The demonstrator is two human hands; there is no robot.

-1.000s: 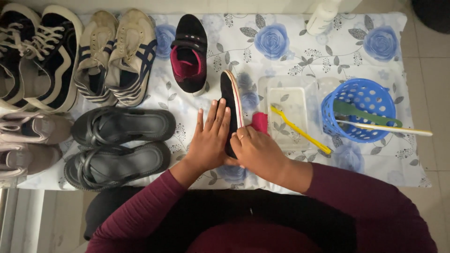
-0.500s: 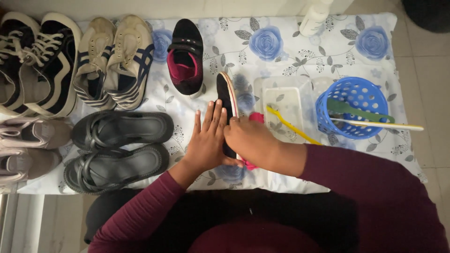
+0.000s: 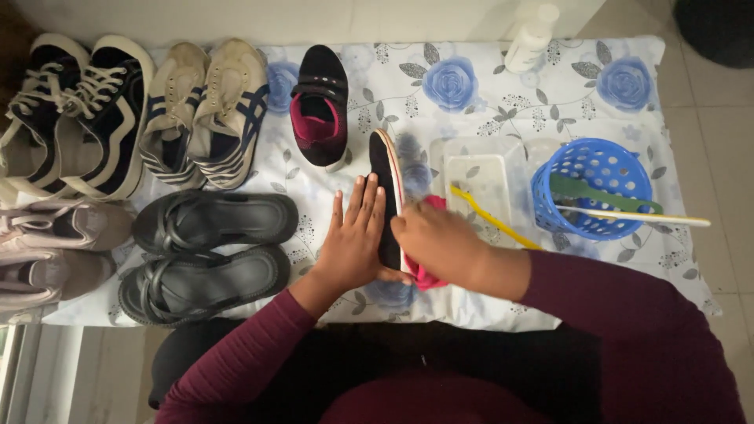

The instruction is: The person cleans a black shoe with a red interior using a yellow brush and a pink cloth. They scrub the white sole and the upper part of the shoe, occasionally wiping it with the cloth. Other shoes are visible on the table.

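Observation:
A small black shoe (image 3: 384, 169) with a white and pink sole edge stands on its side on the flowered cloth (image 3: 487, 94). My left hand (image 3: 355, 239) lies flat against its left side, fingers spread, holding it upright. My right hand (image 3: 436, 243) presses a pink cloth (image 3: 428, 275) against the shoe's sole side. The matching black shoe (image 3: 318, 106) with a pink lining sits behind it, sole down.
Black and white sneakers (image 3: 75, 118), beige sneakers (image 3: 206, 114), black sandals (image 3: 208, 251) and grey shoes (image 3: 55, 251) fill the left. A clear tray (image 3: 479, 180), a yellow toothbrush (image 3: 493, 220), a blue basket (image 3: 593, 188) with brushes and a white bottle (image 3: 530, 35) stand on the right.
My right hand has slid with the pink cloth along the shoe's sole, towards me and back. My left hand has stayed pressed to the shoe.

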